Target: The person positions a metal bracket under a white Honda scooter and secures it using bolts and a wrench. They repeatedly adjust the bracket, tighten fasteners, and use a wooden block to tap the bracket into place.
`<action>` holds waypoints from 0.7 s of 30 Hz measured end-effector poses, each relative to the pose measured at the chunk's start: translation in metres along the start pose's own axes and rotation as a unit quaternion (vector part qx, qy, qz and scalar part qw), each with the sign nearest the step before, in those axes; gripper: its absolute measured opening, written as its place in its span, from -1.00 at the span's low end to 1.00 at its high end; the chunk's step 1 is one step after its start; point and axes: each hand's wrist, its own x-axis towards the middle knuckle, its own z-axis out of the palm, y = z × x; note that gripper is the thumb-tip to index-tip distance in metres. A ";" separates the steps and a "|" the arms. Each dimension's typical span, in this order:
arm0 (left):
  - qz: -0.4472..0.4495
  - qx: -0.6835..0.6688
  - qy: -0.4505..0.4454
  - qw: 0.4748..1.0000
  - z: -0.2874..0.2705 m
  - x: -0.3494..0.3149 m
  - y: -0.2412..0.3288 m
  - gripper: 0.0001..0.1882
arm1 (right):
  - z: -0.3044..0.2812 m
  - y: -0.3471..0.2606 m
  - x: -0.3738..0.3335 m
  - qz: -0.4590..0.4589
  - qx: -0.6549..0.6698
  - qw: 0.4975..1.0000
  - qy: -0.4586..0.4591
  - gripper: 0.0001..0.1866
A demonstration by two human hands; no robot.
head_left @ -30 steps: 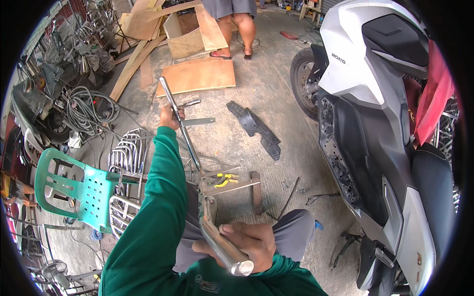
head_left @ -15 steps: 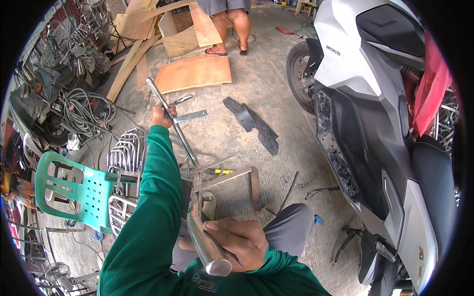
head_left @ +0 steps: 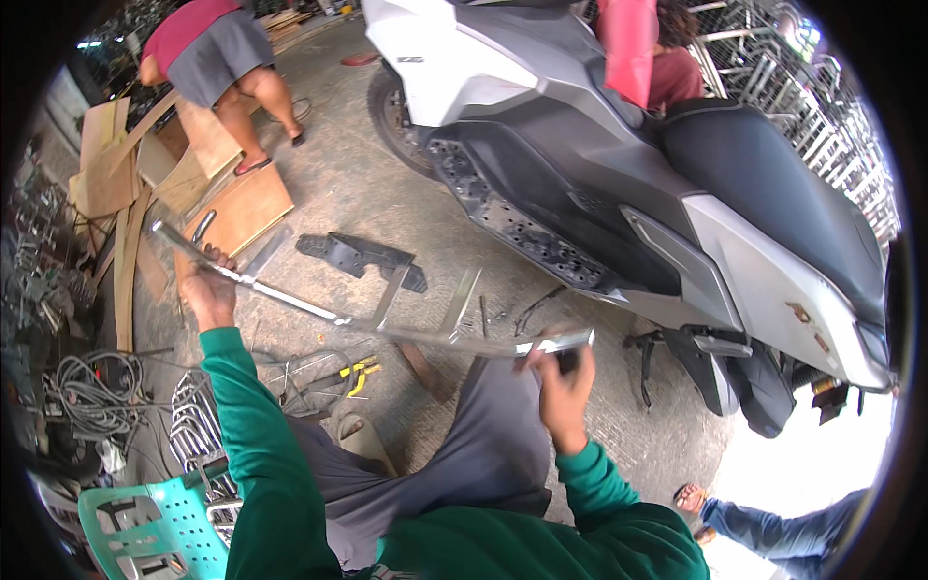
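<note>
A long, bent, shiny metal tube [head_left: 295, 303] with flat metal tabs welded along it spans the space in front of me, over my lap and the floor. Its left end is gripped by my left hand [head_left: 209, 288], palm up with the fingers curled around it. My right hand [head_left: 564, 387] closes on the other end, thumb and fingers about the tube. Slight motion blur softens the tube's middle. On the floor beyond it lies a black plastic panel [head_left: 353, 259], flat and apart from both hands.
A grey and white scooter [head_left: 580, 208] stands at the right. Plywood pieces [head_left: 246, 215] lie at far left, where a person [head_left: 227, 63] bends over. A yellow-handled tool [head_left: 361, 375], coiled cable [head_left: 92, 391] and green plastic chair [head_left: 159, 522] are nearer. Another person's legs [head_left: 788, 527] show at lower right.
The tube has swung from pointing away from me to lying crosswise. My right hand has moved right and forward with its end. My view has turned right, and the far person now bends down.
</note>
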 end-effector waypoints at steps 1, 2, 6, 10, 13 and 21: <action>0.002 0.002 -0.027 1.000 0.024 -0.003 -0.020 -0.72 | -0.021 0.012 0.019 0.003 -0.008 0.999 0.050 -0.71; -0.004 0.008 -0.061 0.998 0.045 -0.008 -0.038 -0.75 | -0.041 0.023 0.037 0.006 -0.005 0.996 0.094 -0.69; -0.071 -0.018 -0.088 0.993 0.122 -0.010 -0.109 -0.78 | -0.103 0.066 0.090 -0.004 0.007 0.981 0.195 -0.57; -0.111 0.077 -0.095 0.986 0.172 -0.001 -0.152 -0.83 | -0.148 0.094 0.100 0.055 -0.002 0.964 0.259 -0.52; -0.158 0.174 -0.142 0.962 0.193 0.011 -0.176 -0.83 | -0.166 0.111 0.103 0.102 0.000 0.948 0.300 -0.71; -0.228 0.146 -0.163 0.949 0.213 0.042 -0.264 -0.79 | -0.197 0.141 0.112 0.177 0.020 0.941 0.287 -0.70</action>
